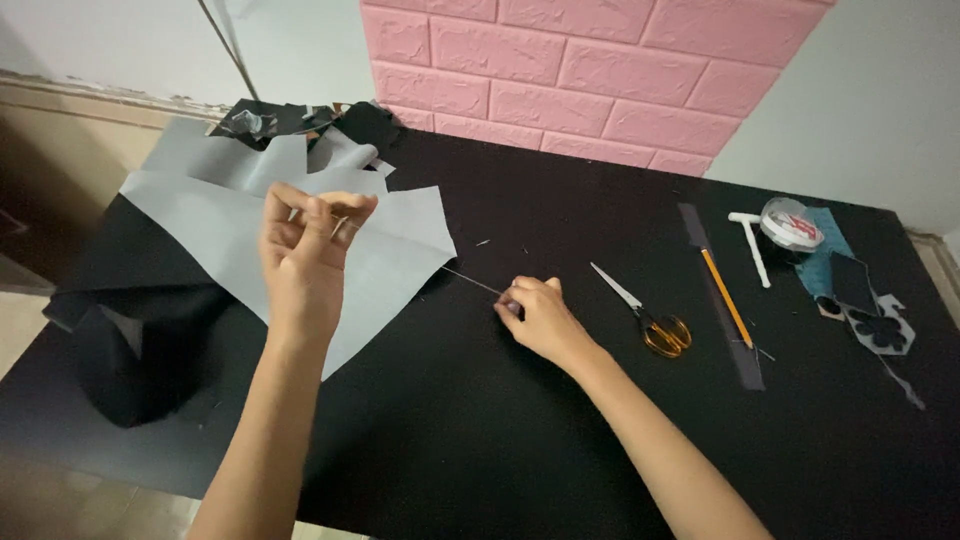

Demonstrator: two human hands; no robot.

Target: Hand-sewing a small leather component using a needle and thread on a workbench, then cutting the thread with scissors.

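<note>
I am looking down at a black table (560,420) that is filling most of the view, with a pink brick-pattern panel (590,80) standing on the wall behind it. On the far left of the table, grey sheets (200,215) are lying spread over black fabric (130,330), which is drooping off the left edge. More dark scraps (290,122) are piled at the back left corner.

My left hand (305,255) is lifted above the grey sheets, with thumb and fingertips pinched together at the top as if gripping one end of something very fine; I cannot tell for sure what is between them. My right hand (540,315) is resting on the table near the middle, fingers curled in and clamped on the other end of a thin thread (470,280), which is showing as a pale line running left from that hand toward the corner of the grey sheets.

Just right of my right hand, scissors (645,310) with amber handles are lying shut, blades pointing up and left. Further right, a pencil (727,297) is lying beside a long dark strip (745,365). Near the far right edge, a round clear tape roll (790,222) is sitting beside a small white T-shaped tool (752,245), with teal and grey cut pieces (880,325) just in front of it.
</note>
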